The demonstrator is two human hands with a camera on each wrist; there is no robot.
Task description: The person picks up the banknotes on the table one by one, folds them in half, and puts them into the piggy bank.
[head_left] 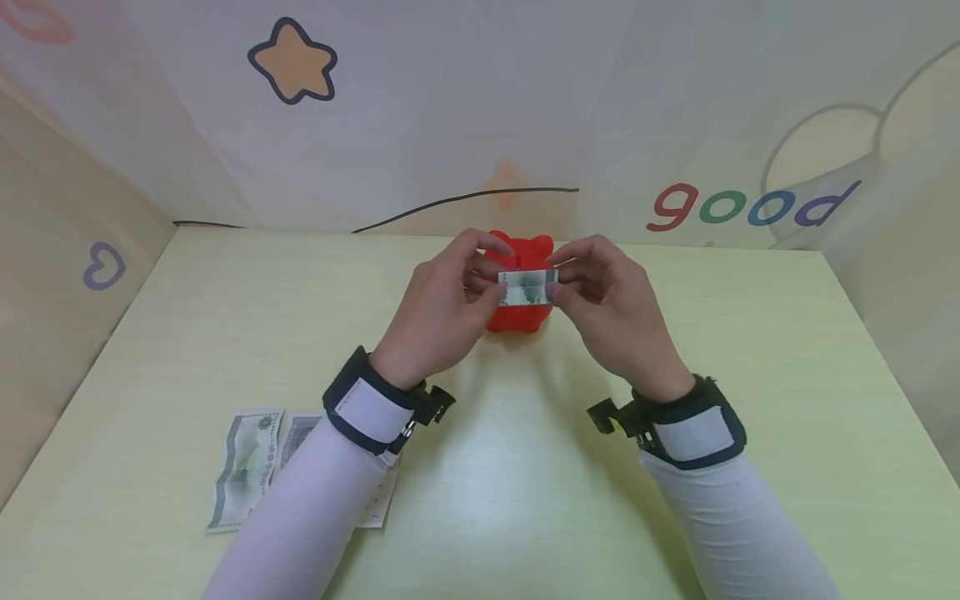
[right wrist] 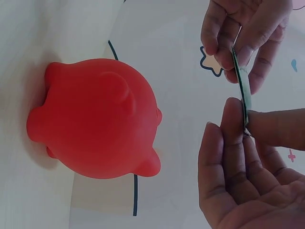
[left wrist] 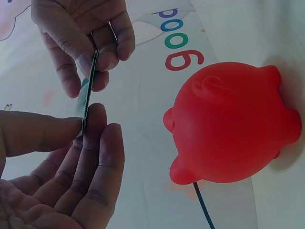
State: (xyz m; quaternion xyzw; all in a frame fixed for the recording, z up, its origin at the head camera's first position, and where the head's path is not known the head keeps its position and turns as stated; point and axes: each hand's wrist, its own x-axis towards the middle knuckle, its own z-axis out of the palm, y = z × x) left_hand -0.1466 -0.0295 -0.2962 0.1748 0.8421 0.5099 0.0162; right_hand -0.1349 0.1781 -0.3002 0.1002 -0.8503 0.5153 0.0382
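Observation:
Between both hands is a folded green banknote [head_left: 526, 288], a thin narrow strip seen edge-on in the wrist views. My left hand [head_left: 447, 307] pinches its left end between thumb and fingers. The right hand [head_left: 619, 310] pinches the opposite end the same way. Just behind and below the note stands a red piggy bank [head_left: 520, 319], its slot partly visible at the top in the head view. In the left wrist view the piggy bank [left wrist: 228, 124] stands on its feet, apart from the banknote [left wrist: 89, 95].
Several flat banknotes [head_left: 243, 471] lie at the table's front left, partly covered by the left sleeve [head_left: 300, 508]. The pale table [head_left: 510, 500] meets a printed backdrop [head_left: 450, 108] close behind the piggy bank.

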